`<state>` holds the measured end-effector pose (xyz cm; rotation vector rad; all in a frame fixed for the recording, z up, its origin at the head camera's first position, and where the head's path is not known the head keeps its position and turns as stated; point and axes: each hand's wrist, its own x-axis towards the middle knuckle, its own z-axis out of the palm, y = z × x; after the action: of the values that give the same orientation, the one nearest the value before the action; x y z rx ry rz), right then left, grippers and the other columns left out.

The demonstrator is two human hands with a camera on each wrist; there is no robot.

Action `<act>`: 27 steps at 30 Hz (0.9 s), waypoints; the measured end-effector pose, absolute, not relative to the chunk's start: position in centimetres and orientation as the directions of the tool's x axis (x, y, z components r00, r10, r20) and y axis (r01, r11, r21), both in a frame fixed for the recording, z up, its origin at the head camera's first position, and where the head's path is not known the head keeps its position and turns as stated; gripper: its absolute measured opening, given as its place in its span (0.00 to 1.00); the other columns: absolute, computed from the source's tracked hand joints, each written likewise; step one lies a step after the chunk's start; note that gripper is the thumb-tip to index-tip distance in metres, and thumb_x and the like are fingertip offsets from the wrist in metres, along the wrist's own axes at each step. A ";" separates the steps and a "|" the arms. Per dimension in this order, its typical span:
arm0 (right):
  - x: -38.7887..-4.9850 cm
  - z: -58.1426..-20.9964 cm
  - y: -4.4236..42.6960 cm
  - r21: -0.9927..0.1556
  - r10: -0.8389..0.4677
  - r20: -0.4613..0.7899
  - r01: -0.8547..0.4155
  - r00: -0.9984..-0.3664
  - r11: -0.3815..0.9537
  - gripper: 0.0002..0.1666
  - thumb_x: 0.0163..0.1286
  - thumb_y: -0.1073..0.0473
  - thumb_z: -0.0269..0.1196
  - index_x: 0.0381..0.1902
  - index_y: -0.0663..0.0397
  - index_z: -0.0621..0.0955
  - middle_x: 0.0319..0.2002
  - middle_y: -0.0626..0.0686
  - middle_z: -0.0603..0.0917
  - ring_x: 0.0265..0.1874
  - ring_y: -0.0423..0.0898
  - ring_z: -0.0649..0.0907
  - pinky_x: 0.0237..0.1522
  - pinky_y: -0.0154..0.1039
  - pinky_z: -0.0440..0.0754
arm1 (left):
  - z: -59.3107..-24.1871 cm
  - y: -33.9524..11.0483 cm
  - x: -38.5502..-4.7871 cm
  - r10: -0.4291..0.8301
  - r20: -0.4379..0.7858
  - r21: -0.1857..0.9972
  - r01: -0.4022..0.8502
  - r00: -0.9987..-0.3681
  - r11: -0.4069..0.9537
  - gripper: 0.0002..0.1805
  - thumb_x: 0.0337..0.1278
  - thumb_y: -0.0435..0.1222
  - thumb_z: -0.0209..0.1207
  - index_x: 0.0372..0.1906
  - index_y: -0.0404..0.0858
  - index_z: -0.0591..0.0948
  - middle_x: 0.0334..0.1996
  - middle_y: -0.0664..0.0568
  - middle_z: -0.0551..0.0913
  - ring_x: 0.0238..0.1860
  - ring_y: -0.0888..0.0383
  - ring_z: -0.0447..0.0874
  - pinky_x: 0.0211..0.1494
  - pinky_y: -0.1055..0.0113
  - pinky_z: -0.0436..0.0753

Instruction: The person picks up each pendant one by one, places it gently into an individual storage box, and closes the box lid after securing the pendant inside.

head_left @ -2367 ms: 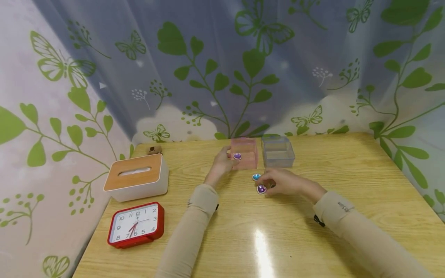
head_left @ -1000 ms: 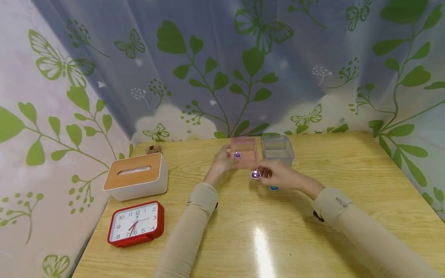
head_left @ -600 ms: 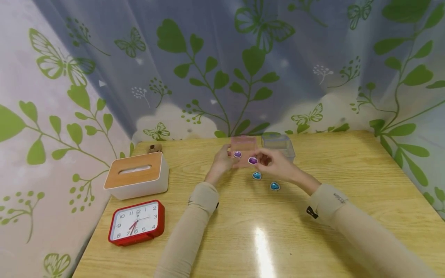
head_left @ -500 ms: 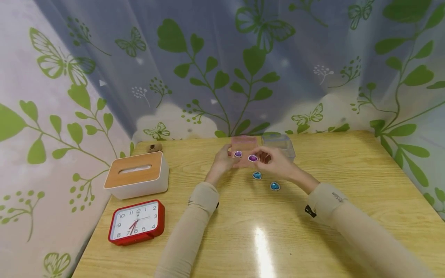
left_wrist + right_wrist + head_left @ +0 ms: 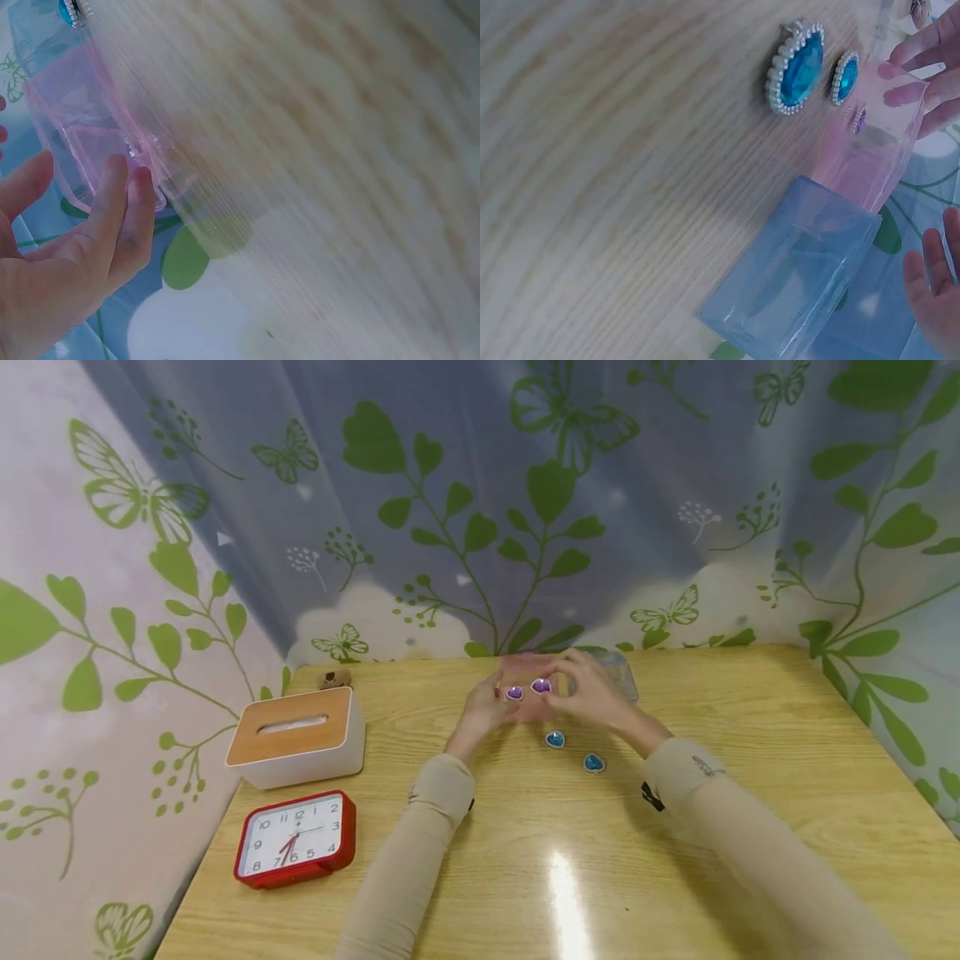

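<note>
A clear pink box stands on the table. My left hand grips its left end, and the right wrist view shows fingertips through the pink wall. A purple heart-shaped jewel with a silver beaded rim lies in the box. Over the box, my right hand pinches a second purple jewel between thumb and forefinger tips. The wrist views do not show that pinch. Two blue jewels with silver rims lie on the table in front.
A clear blue box stands right of the pink one, partly behind my right hand. At the left are a white tissue box with a wooden lid and a red clock. A small brown object sits behind. A patterned curtain hangs behind the table.
My right hand has carried the purple jewel from the table up and left to over the pink box. Both blue jewels are now uncovered. My left hand has stayed at the pink box.
</note>
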<state>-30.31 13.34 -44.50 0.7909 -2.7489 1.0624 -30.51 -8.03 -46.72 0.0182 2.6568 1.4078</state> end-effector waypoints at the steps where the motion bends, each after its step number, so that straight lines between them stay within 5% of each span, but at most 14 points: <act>1: -30.4 -44.5 13.3 -0.598 -0.431 0.251 -0.489 -0.867 0.635 0.21 0.69 0.54 0.71 0.58 0.54 0.85 0.59 0.58 0.79 0.66 0.61 0.75 0.69 0.67 0.75 | -46.7 -8.0 -30.5 0.076 -0.115 0.827 -0.053 -0.990 0.560 0.40 0.69 0.30 0.64 0.82 0.34 0.62 0.63 0.32 0.82 0.58 0.43 0.83 0.60 0.56 0.87; 11: -31.2 -44.7 12.9 -0.535 -0.431 0.205 -0.469 -0.879 0.702 0.23 0.69 0.54 0.71 0.60 0.54 0.85 0.63 0.57 0.79 0.69 0.61 0.72 0.73 0.67 0.71 | -47.2 -7.3 -30.3 0.098 -0.125 0.840 -0.053 -0.987 0.541 0.39 0.74 0.30 0.60 0.83 0.32 0.57 0.71 0.33 0.77 0.66 0.41 0.80 0.70 0.52 0.83; 21: -32.7 -44.5 12.4 -0.405 -0.466 0.167 -0.491 -0.869 0.771 0.22 0.69 0.53 0.72 0.58 0.56 0.87 0.68 0.62 0.77 0.71 0.63 0.71 0.75 0.65 0.70 | -46.4 -7.3 -30.3 0.124 -0.073 0.789 0.019 -0.990 0.614 0.35 0.77 0.35 0.58 0.80 0.28 0.61 0.67 0.31 0.79 0.68 0.40 0.80 0.76 0.49 0.78; 27: -33.1 -44.6 11.8 -0.342 -0.488 0.129 -0.500 -0.864 0.795 0.12 0.71 0.54 0.69 0.48 0.53 0.90 0.71 0.62 0.76 0.72 0.64 0.71 0.76 0.64 0.71 | -46.3 -7.4 -30.1 0.113 -0.074 0.719 0.025 -0.991 0.695 0.36 0.76 0.34 0.59 0.81 0.27 0.60 0.73 0.31 0.74 0.74 0.38 0.74 0.80 0.48 0.74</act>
<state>-33.11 11.81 -44.61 0.8102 -2.9442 0.5759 -30.10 -7.37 -46.28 0.1140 2.7875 1.1800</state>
